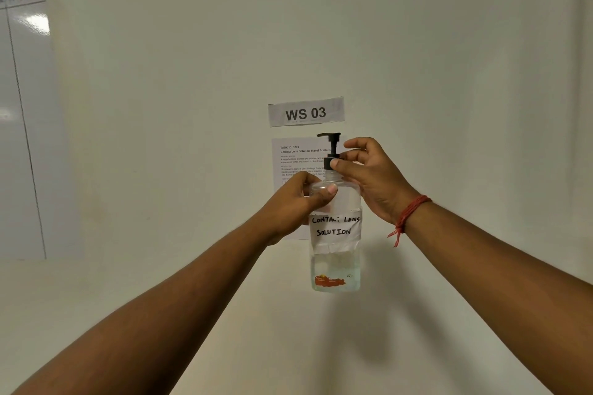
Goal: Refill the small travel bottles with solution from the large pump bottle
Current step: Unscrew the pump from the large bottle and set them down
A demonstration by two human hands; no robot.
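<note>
Left hand (296, 202) gripped the clear plastic pump bottle (335, 234) at its shoulder; right hand (369, 176) pinched its black pump collar (330, 163). Step: unscrewing. Next likely needs counter-twisting.

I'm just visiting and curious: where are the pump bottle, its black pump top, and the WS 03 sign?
pump bottle (335, 228): head view, on its handwritten label.
black pump top (332, 151): head view, on the stem below the nozzle.
WS 03 sign (305, 113): head view, on the printed letters.

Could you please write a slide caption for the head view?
Left hand holds the pump bottle while right hand grips its black collar.
</note>
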